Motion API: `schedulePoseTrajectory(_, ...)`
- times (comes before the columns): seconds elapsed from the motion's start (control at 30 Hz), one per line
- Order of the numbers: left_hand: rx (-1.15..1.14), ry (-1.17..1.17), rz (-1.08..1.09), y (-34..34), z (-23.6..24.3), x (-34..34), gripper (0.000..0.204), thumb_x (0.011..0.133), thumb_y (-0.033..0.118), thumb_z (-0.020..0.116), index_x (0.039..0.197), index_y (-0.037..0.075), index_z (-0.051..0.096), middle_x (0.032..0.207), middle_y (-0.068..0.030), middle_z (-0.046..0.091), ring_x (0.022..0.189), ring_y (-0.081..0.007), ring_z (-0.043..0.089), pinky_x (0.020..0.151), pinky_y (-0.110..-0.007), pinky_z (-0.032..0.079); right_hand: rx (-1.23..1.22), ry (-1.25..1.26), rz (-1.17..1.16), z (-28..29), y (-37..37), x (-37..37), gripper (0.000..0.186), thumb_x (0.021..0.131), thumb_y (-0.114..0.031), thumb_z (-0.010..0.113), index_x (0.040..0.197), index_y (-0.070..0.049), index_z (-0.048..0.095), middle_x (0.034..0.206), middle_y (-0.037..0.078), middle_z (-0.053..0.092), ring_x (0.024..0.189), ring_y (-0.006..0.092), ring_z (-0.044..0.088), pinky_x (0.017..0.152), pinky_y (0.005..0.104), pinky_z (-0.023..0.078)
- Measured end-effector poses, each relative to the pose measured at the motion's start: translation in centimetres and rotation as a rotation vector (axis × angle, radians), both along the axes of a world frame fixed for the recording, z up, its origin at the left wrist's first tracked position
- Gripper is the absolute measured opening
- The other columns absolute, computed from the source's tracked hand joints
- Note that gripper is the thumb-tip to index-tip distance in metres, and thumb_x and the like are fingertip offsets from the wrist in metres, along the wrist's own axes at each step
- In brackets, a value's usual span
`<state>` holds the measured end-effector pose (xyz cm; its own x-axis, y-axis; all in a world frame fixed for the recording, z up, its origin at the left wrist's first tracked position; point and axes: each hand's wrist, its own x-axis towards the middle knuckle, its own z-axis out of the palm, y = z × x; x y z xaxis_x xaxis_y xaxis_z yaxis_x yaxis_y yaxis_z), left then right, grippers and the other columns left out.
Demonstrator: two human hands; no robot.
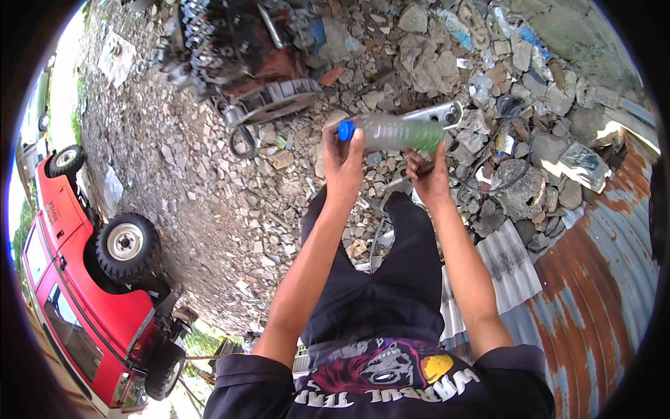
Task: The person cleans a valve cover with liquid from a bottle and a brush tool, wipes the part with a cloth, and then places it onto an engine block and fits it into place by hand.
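Presently, a person in a dark shirt and dark trousers holds a plastic bottle in both hands, above the stone-strewn ground. The bottle lies roughly level, its blue cap toward the person's left and its base toward the right. The body is see-through, whitish near the cap and green toward the base; the contents cannot be made out.

The left hand pinches the cap end, thumb on one side and fingers on the other. The right hand grips the base end, thumb raised against the green part and fingers curled below it; the exact contact of those fingers is partly hidden.

Just beyond the bottle, partly covered by it, lies a grey metal part with holes. A greasy engine with a reddish-brown block sits toward the far edge of the ground, and a black ring lies near its lower side. A crumpled, dust-coloured sack lies to the right of the engine, well apart from it.

A dark cable runs among larger stones on the right. Along the ground's right edge lie rusted corrugated sheets, with a paler corrugated sheet beside them. At the left edge stands a red vehicle with chunky black tyres.
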<state>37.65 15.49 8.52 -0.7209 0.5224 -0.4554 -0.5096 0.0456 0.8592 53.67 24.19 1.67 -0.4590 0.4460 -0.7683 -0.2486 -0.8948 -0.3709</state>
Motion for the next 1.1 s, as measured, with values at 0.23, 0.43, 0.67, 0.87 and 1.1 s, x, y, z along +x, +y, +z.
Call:
schedulePoseTrajectory(0.23,0.087,-0.162,-0.202,3.3,-19.3,7.0,0.044,0.090,0.015,0.072,0.124,0.004,0.046,0.130,-0.0118,0.056,0.112,-0.0162,0.055,0.097,-0.031,0.045,0.294,0.121,-0.131,-15.7,4.6,2.9,0.072,0.088,-0.063,0.060,0.135,-0.010,0.049,0.100,0.005,0.060,0.065,0.0094,0.048,0.051,0.0228,0.038)
schedulePoseTrajectory(0.43,-0.194,-0.116,-0.714,2.7,-36.2,1.1,0.068,0.095,0.045,0.061,0.143,0.004,0.036,0.124,-0.0115,0.061,0.119,-0.0246,0.057,0.102,-0.042,0.044,0.279,0.077,-0.182,-29.5,11.6,7.6,0.051,0.083,-0.054,0.071,0.104,-0.010,0.055,0.086,0.000,0.058,0.056,0.0100,0.043,0.049,0.0242,0.034)
schedulePoseTrajectory(0.67,-0.344,0.028,-0.597,-2.9,-54.2,-6.4,0.051,0.095,0.046,0.060,0.123,0.004,0.053,0.121,-0.0085,0.063,0.111,-0.0200,0.056,0.095,-0.041,0.044,0.393,0.060,-0.255,-39.4,7.1,5.8,0.047,0.088,-0.050,0.069,0.106,-0.009,0.055,0.084,0.000,0.056,0.058,0.0105,0.041,0.052,0.0246,0.034)
schedulePoseTrajectory(0.87,-0.457,-0.007,-0.690,-5.8,-58.6,-3.6,0.060,0.093,0.043,0.063,0.129,-0.004,0.052,0.120,-0.0146,0.062,0.111,-0.0222,0.058,0.086,-0.039,0.053,0.612,-0.215,-0.055,-41.4,3.7,4.9,0.040,0.084,-0.043,0.076,0.095,-0.011,0.055,0.078,-0.001,0.054,0.057,0.0083,0.042,0.049,0.0229,0.033)
schedulePoseTrajectory(1.1,-0.396,0.072,-0.730,-5.6,-58.7,-3.7,0.041,0.092,0.023,0.065,0.123,-0.003,0.058,0.117,-0.0150,0.061,0.106,-0.0242,0.061,0.079,-0.036,0.060,1.091,-0.203,0.365,-41.8,-0.3,-0.3,0.049,0.080,-0.019,0.083,0.115,0.003,0.055,0.101,0.010,0.068,0.086,0.0153,0.066,0.075,0.0288,0.054)
